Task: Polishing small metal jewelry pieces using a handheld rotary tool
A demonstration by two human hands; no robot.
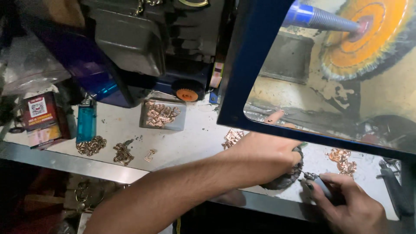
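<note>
Brush [286, 175], a dark round bristled piece, is lying on the worktop [190, 143] at its near edge, directly beneath the left hand [264, 154], which is reaching in from the lower left and pressing down on it with curled fingers [294, 152]; whether those fingers are truly clamping the brush or merely resting over it cannot be told, since the hand is covering most of it. One finger of this hand is pointing up and away behind the blue frame [251, 65] of the clear guard. The right hand [351, 206] is sitting at the lower right, just beside the brush, with its fingers closed around a small dark tool [318, 184] whose metal tip is pointing left toward the brush rim, nearly touching it. The relation that matters is therefore this: the brush is lying to the left of the right hand's tool and under the left hand, so the left hand is the nearer of the two, and the tool's long axis is running roughly left to right along the worktop edge. Behind the guard an orange buffing wheel [368, 37] is standing on a threaded blue spindle [316, 17]. Copper-coloured pieces [342, 159] are lying near the right hand, more are filling a small tray [162, 115], and gold chains [91, 146] are resting beside a blue lighter [86, 121] and a red box [41, 119] well apart to the left.
</note>
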